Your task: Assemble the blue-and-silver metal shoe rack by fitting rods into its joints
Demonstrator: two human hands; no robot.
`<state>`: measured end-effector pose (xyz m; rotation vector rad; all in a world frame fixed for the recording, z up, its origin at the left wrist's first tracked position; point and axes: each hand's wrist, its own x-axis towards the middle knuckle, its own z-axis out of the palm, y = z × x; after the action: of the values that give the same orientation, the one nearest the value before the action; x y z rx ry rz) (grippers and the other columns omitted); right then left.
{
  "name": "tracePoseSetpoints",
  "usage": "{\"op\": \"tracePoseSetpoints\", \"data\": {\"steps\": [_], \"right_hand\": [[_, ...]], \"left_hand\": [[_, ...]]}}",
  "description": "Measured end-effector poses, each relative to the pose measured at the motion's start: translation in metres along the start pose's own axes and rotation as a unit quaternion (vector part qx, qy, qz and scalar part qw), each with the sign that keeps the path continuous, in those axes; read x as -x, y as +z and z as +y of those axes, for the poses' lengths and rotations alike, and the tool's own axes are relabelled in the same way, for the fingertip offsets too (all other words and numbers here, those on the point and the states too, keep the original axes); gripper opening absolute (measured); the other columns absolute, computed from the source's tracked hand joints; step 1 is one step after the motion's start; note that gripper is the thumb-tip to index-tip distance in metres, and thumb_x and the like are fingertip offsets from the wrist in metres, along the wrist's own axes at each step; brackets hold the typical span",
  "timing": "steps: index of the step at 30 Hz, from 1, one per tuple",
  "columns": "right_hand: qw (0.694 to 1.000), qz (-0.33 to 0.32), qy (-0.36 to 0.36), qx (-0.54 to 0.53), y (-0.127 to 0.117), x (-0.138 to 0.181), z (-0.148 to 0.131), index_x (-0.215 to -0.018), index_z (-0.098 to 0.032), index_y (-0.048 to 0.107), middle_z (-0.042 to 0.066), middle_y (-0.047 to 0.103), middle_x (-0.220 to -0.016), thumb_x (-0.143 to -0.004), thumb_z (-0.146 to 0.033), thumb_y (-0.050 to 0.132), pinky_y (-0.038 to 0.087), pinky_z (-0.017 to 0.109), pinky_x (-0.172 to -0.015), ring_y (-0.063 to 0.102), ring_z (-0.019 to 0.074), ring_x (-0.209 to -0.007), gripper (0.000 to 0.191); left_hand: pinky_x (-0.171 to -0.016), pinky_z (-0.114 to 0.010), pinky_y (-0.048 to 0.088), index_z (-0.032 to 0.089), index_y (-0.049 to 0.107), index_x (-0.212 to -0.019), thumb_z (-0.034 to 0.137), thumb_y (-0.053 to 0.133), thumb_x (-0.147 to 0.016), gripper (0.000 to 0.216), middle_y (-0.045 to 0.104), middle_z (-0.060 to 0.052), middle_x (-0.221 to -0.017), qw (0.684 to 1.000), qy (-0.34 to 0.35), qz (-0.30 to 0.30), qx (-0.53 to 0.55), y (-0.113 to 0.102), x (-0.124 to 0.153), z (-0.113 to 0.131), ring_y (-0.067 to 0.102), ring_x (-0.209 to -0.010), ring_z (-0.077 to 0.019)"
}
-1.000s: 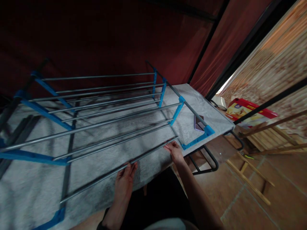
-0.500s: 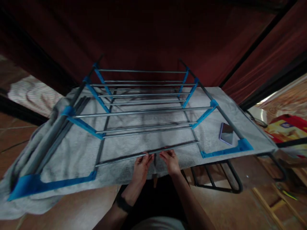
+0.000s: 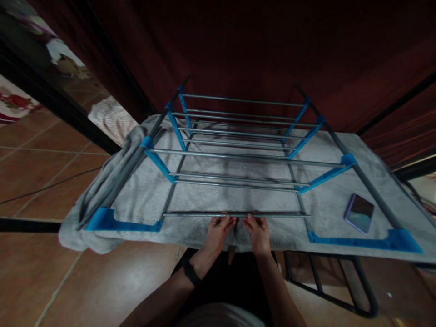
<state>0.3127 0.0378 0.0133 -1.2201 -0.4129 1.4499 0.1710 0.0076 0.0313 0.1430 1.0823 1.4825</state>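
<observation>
A grey metal rod (image 3: 200,214) lies crosswise near the front of a partly assembled rack with grey tubes and blue plastic brackets (image 3: 329,179). My left hand (image 3: 219,230) pinches the rod left of its middle, thumb and fingers closed around it. My right hand (image 3: 258,232) grips the same rod a short way to the right. The rod's ends rest over the thin side bars of the rack. Blue end pieces (image 3: 124,222) form the front feet at left and right. Several other rods span the rack farther back.
The rack lies on a grey blanket (image 3: 204,236) over a raised surface. A phone (image 3: 360,212) lies on the blanket at the right, inside the frame. Loose grey tubes (image 3: 126,175) lie along the left side. Dark red curtains (image 3: 245,45) hang behind; a black metal frame (image 3: 340,290) shows below.
The view has turned left, so the rack appears farther right. The rod has gone from slanted to nearly level across the side bars, with both hands still on it.
</observation>
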Motion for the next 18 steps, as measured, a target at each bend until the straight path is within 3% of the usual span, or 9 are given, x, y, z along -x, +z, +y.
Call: {"op": "tracePoseSetpoints", "data": {"steps": [8,14,18], "right_hand": [[1.000,0.009,-0.017,-0.021,-0.001,0.002,-0.003,-0.096,-0.027,0.075,-0.003,0.078,-0.086,-0.053,-0.046,0.109,0.070,0.038,-0.082,0.076,0.0175,-0.077,0.057],[1.000,0.009,-0.020,-0.012,-0.007,0.002,-0.004,-0.097,-0.027,0.077,-0.002,0.080,-0.089,-0.054,-0.042,0.108,0.070,0.041,-0.085,0.078,0.0193,-0.081,0.056],[1.000,0.012,-0.006,-0.017,-0.014,0.000,-0.008,-0.096,-0.027,0.076,-0.001,0.082,-0.089,-0.052,-0.039,0.108,0.069,0.039,-0.082,0.077,0.0185,-0.080,0.055]], "left_hand": [[-0.094,-0.038,0.063,0.018,0.079,-0.082,0.043,0.112,-0.058,0.048,0.081,-0.003,-0.087,1.000,0.000,0.001,0.027,0.004,0.004,0.001,0.079,-0.086,-0.0197],[-0.092,-0.039,0.064,0.018,0.074,-0.080,0.037,0.111,-0.063,0.044,0.081,-0.005,-0.085,0.997,-0.048,0.005,0.067,0.002,0.005,0.008,0.081,-0.084,-0.0217],[-0.091,-0.039,0.065,0.018,0.074,-0.081,0.031,0.107,-0.069,0.038,0.081,-0.007,-0.084,0.994,-0.058,0.044,0.083,-0.004,0.001,0.020,0.081,-0.082,-0.0227]]}}
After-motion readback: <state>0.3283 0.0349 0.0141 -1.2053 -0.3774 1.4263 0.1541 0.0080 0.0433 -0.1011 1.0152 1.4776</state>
